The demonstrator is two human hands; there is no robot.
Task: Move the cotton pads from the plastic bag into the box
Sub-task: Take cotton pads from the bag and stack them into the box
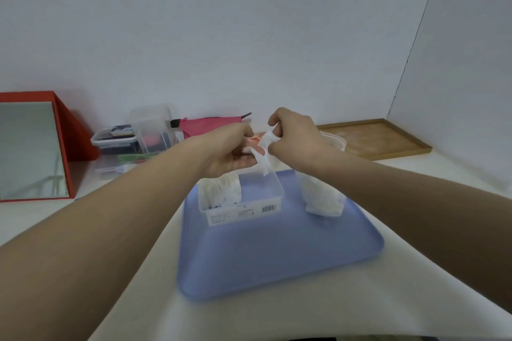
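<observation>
Setting: white tabletop (pixel 277 318) against plain white walls, with a blue tray (pixel 277 257) at lower centre of the frame.
Box: a clear plastic box (pixel 243 207) stands on the far part of the tray, at frame centre, label and barcode facing us.
Pads in box: we count one stack of cotton pads (pixel 221 192) standing in the box's left end; the right part of the box looks unfilled.
Pads outside box: a second white stack (pixel 322 196) stands on the tray just right of the box; whether it is wrapped we cannot tell.
Plastic bag: the plastic bag (pixel 261 147), white with orange print, is held above the box's far edge, between both hands.
Left hand: our left hand (pixel 230 151) reaches in from the lower left, palm turned up, fingers curled under the bag and supporting it.
Right hand: our right hand (pixel 293 133) comes from the right, knuckles up, fingertips pinched on the bag's white upper edge.
Progress: we judge the task partly done, with some pads boxed, more to come out of the bag, and the loose stack yet to be placed.
Background: red box with a mirror (pixel 30 147) at left, clear storage containers (pixel 138 135) behind, wooden tray (pixel 379 138) at right.
</observation>
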